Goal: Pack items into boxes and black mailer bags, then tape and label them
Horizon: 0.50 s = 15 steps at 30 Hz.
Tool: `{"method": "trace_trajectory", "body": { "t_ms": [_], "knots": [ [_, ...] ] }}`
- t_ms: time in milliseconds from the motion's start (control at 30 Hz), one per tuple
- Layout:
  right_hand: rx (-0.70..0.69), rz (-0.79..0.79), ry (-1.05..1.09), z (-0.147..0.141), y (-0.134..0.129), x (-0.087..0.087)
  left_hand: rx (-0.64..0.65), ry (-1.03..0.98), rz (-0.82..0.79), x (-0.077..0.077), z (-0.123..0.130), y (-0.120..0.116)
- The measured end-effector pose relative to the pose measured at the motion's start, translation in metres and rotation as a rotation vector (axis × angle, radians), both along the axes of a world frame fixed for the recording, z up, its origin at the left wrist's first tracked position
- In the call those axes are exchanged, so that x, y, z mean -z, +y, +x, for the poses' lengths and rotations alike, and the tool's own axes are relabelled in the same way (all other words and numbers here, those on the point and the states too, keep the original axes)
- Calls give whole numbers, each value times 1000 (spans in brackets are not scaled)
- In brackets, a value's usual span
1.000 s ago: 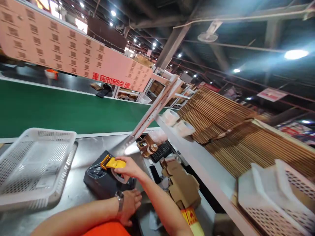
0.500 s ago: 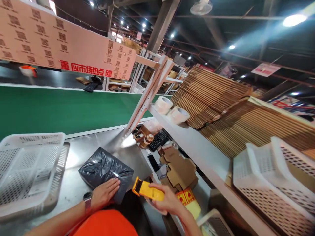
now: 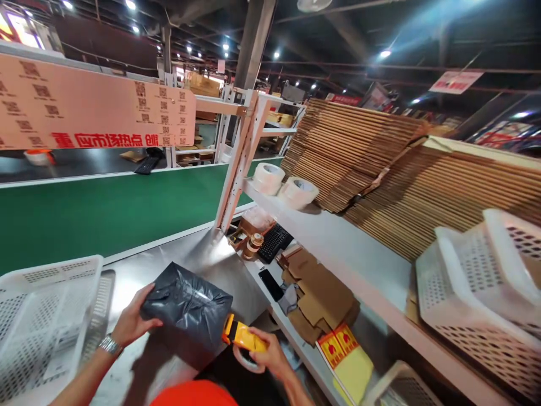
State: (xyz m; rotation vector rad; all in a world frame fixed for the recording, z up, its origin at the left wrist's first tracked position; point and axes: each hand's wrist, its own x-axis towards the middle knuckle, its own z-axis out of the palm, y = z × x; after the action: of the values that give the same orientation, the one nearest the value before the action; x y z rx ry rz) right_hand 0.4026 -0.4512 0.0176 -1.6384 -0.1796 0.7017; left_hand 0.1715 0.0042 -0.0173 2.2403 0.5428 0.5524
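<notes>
A black plastic-wrapped package is tilted up above the metal tabletop. My left hand grips its left end, thumb in front and fingers at the edge. In my right hand is a yellow tape dispenser with a tape roll under it. The dispenser's front end meets the package's lower right end.
White perforated baskets stand at the left and on the right shelf. Two tape rolls and stacked cardboard are on that shelf. Below lie a keyboard, a phone and flattened cartons. Behind runs a green belt.
My left hand has moved from the package's top to its left end, and the package is now raised and tilted. The dispenser has come up against its right end. The view has shifted.
</notes>
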Motion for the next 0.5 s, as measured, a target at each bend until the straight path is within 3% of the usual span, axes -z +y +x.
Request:
{"method": "trace_trajectory", "body": {
  "t_ms": [167,300,400,500],
  "knots": [
    [41,119,111,35,7,11,-180,138,-38,-42,74,-9],
    [142,191,242,50,23,21,-182,316,119,-75,148,-20],
    [209,209,335,65,42,35,-195,548,240,-81,187,-27],
    [232,201,387,90,60,50,-242,729,309,-71,194,-32]
  ]
}}
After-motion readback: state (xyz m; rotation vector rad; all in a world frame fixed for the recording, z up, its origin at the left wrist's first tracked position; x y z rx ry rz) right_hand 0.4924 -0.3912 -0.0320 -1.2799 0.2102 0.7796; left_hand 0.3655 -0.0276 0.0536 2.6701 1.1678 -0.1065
